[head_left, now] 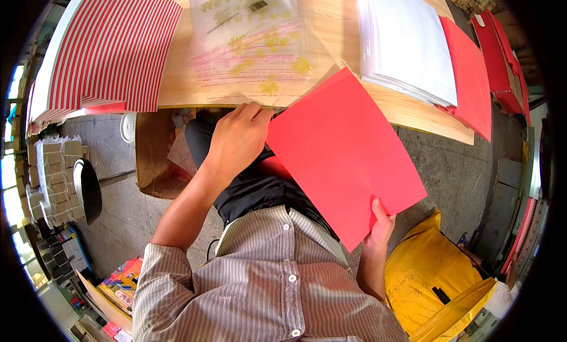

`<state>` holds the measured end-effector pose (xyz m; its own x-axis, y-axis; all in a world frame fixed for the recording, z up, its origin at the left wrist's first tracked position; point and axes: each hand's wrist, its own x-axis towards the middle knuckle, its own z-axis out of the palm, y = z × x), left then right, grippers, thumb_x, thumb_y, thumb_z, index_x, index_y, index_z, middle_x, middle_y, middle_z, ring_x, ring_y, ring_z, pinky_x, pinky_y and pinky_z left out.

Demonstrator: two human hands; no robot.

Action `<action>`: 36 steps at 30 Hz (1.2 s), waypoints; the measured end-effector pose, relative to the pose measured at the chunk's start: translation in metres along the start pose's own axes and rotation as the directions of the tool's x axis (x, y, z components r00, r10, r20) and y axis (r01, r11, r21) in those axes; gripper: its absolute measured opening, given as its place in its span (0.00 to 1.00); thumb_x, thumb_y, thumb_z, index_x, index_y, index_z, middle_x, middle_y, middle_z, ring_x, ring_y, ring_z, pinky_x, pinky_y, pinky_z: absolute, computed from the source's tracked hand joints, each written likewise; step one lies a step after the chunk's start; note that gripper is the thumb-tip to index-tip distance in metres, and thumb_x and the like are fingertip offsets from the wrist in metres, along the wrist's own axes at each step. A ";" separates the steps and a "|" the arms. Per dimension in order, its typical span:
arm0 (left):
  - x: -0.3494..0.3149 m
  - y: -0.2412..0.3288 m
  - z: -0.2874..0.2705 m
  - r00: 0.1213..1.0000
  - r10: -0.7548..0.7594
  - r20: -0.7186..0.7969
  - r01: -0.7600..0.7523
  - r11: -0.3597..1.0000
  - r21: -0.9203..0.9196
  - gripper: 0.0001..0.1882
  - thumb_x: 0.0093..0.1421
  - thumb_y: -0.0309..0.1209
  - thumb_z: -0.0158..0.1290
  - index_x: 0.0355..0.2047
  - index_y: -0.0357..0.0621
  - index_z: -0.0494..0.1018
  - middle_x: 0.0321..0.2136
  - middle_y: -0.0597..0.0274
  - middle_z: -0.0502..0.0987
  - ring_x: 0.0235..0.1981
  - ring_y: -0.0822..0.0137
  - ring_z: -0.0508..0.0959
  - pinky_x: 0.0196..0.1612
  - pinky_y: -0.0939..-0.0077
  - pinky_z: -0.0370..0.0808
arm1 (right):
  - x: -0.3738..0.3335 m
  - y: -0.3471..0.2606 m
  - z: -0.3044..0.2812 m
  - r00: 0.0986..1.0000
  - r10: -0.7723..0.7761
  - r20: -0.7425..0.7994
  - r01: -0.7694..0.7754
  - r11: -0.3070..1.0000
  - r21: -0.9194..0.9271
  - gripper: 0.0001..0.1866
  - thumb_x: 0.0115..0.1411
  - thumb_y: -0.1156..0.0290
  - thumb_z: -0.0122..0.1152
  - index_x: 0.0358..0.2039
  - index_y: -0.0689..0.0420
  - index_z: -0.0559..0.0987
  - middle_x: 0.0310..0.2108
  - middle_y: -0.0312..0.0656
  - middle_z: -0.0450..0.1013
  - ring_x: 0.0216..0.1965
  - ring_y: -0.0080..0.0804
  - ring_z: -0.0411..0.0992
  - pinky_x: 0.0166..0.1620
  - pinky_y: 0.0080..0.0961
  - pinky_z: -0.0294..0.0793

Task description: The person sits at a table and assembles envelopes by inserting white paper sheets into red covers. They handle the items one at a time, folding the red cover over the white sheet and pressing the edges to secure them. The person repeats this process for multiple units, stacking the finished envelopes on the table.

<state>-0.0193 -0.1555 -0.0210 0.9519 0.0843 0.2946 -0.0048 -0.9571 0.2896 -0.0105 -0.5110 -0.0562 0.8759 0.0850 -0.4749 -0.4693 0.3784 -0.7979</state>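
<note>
A plain red sheet (348,159), flat and stiff-looking like card, is tilted in front of me, its upper corner over the table edge. My right hand (380,224) pinches its lower corner, the thumb on top and the fingers behind. Beside the sheet's left corner, my left hand (239,135) rests at the table's near edge with its fingers curled. What those fingers hold, if anything, is hidden. Just beyond them lie clear plastic bags (248,47) with yellow and pink printing and a barcode label.
Red-and-white striped sheets (112,47) are stacked on the wooden table (331,23) at left. A white stack in clear wrap (407,47) overlaps red sheets (469,70) at right. Below the table stands an open cardboard box (156,159); a yellow sack (434,277) is at lower right.
</note>
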 end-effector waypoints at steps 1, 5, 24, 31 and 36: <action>-0.002 -0.001 0.000 1.000 0.002 -0.007 -0.002 1.000 0.005 0.10 0.54 0.22 0.55 0.38 0.39 0.77 0.31 0.58 0.74 0.34 0.57 0.78 0.37 0.65 0.79 | 0.000 0.000 0.000 1.000 -0.004 -0.004 0.004 1.000 0.000 0.26 0.60 0.78 0.64 0.59 0.61 0.70 0.53 0.44 0.73 0.53 0.37 0.74 0.55 0.36 0.75; -0.006 0.000 -0.001 0.999 -0.008 -0.034 0.007 1.000 -0.020 0.11 0.53 0.21 0.56 0.38 0.40 0.77 0.31 0.58 0.75 0.34 0.56 0.79 0.37 0.65 0.79 | 0.000 0.001 0.005 1.000 -0.021 -0.006 0.021 1.000 -0.002 0.27 0.60 0.78 0.64 0.60 0.61 0.69 0.53 0.43 0.73 0.53 0.37 0.73 0.57 0.36 0.74; -0.075 -0.006 0.022 0.836 -0.548 0.017 0.394 0.579 -0.714 0.09 0.66 0.28 0.57 0.43 0.37 0.77 0.37 0.57 0.80 0.34 0.71 0.79 0.38 0.77 0.77 | -0.005 0.010 0.018 0.995 -0.096 0.000 0.096 0.992 -0.080 0.23 0.64 0.78 0.59 0.60 0.62 0.70 0.55 0.45 0.72 0.55 0.37 0.73 0.56 0.36 0.75; -0.079 0.010 0.047 0.728 -0.491 0.478 0.442 -0.196 -0.875 0.19 0.71 0.32 0.51 0.57 0.31 0.71 0.45 0.58 0.80 0.43 0.70 0.79 0.47 0.74 0.77 | 0.002 0.011 0.008 0.994 -0.101 0.033 0.104 0.989 -0.103 0.24 0.65 0.79 0.57 0.61 0.62 0.69 0.56 0.46 0.71 0.55 0.38 0.72 0.56 0.36 0.75; -0.067 0.016 0.057 0.774 -0.518 0.364 0.309 -0.193 -0.931 0.18 0.70 0.28 0.51 0.59 0.35 0.71 0.46 0.61 0.81 0.44 0.72 0.80 0.48 0.73 0.77 | 0.001 0.003 0.014 0.991 -0.128 0.045 0.133 0.981 -0.140 0.24 0.65 0.79 0.56 0.62 0.62 0.68 0.57 0.47 0.70 0.56 0.39 0.72 0.57 0.37 0.75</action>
<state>-0.0653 -0.1925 -0.0876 0.8510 0.4599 -0.2537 0.0099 0.4688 0.8832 -0.0098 -0.4971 -0.0535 0.9329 0.0773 -0.3518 -0.3597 0.2533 -0.8980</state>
